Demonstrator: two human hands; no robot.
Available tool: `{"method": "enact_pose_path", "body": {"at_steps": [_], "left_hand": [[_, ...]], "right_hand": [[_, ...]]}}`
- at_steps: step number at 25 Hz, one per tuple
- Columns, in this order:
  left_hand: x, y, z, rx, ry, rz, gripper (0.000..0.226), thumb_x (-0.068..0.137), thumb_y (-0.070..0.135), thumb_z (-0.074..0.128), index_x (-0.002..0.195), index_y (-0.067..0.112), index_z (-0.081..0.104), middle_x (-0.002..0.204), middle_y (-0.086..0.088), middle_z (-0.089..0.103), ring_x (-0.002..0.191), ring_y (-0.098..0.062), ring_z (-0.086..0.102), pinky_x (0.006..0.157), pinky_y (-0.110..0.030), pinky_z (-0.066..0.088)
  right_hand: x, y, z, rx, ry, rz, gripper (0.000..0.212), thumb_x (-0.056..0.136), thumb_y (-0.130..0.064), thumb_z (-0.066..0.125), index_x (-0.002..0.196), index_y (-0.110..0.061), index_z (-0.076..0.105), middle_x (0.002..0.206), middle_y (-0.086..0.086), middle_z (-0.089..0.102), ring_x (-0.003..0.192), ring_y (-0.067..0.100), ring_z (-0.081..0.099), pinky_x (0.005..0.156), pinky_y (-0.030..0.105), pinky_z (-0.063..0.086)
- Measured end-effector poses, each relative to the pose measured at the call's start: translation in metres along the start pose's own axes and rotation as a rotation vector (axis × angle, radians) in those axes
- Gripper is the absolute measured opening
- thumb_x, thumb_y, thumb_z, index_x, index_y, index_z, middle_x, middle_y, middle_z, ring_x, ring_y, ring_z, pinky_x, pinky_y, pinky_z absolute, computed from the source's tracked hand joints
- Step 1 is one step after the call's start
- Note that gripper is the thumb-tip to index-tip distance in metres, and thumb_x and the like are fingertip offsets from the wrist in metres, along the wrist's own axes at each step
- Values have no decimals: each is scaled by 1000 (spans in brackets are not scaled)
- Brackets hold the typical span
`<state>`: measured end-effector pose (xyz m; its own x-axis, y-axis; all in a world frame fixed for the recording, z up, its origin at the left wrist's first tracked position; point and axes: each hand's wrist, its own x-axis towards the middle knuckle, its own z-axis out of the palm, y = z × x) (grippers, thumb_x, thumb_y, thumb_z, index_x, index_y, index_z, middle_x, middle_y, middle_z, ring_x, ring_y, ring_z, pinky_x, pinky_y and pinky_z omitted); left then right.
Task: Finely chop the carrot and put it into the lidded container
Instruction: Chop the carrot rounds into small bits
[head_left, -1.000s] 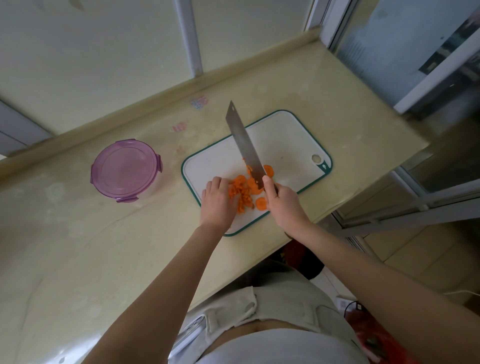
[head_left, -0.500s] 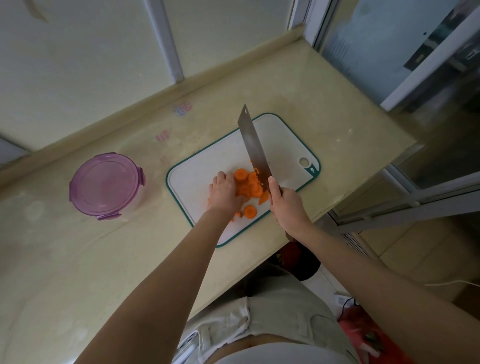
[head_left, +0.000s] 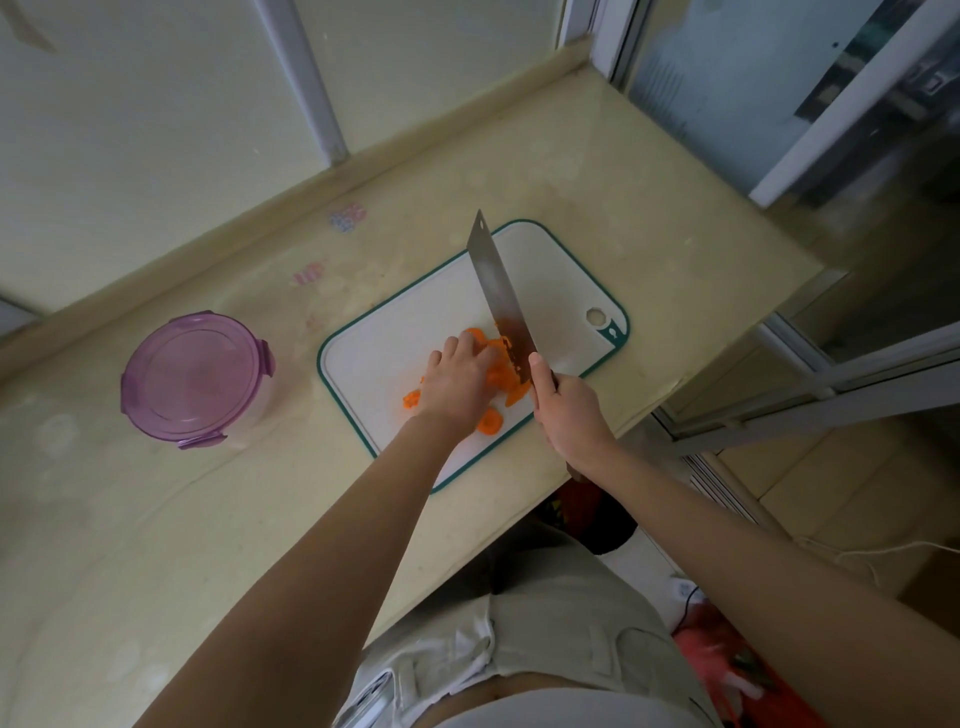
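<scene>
Orange carrot slices (head_left: 500, 375) lie heaped on a white cutting board (head_left: 556, 280) with a green rim. My left hand (head_left: 457, 382) rests on top of the heap, fingers curled over the slices, hiding part of them. My right hand (head_left: 569, 415) grips the handle of a broad steel cleaver (head_left: 501, 299); its blade stands just right of my left fingers, its heel down among the carrot. A round container (head_left: 195, 379) with a purple clip lid, closed, stands on the counter to the left of the board.
The beige stone counter (head_left: 597, 182) ends in an edge just right of and in front of the board. A window wall runs along the back. Small stickers (head_left: 348, 215) mark the counter behind the board.
The camera view has shifted slightly. My left hand has slid right over the carrot heap toward the blade, and the cleaver has stayed over the slices.
</scene>
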<state>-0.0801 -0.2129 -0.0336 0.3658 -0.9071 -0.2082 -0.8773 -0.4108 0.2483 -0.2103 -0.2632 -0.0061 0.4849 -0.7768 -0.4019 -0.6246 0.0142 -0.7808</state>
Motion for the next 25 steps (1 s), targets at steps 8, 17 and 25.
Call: {"method": "enact_pose_path", "body": {"at_steps": [8,17,25], "left_hand": [[4,6,1,-98,-59,-90,27,89,17,56,115,16,48,114,-7,49,105,-24,41,89,-33,35],[10,-22,-24,-296,-190,-114,28,82,23,69,108,13,64,97,-1,59,95,-18,54,81,-28,42],[7,-9,-19,-50,-176,-117,32,87,13,58,119,14,53,106,-8,59,98,-25,56,84,-33,46]], "right_hand": [[0,8,-6,21,1,9,58,98,-51,29,57,-11,38,47,0,35,42,13,35,48,28,32],[-5,11,-8,47,-4,6,57,98,-51,30,60,-10,41,47,-1,35,43,13,35,47,28,32],[-10,13,-7,54,-18,-9,58,98,-51,30,60,-8,42,46,0,35,43,15,36,49,31,34]]}}
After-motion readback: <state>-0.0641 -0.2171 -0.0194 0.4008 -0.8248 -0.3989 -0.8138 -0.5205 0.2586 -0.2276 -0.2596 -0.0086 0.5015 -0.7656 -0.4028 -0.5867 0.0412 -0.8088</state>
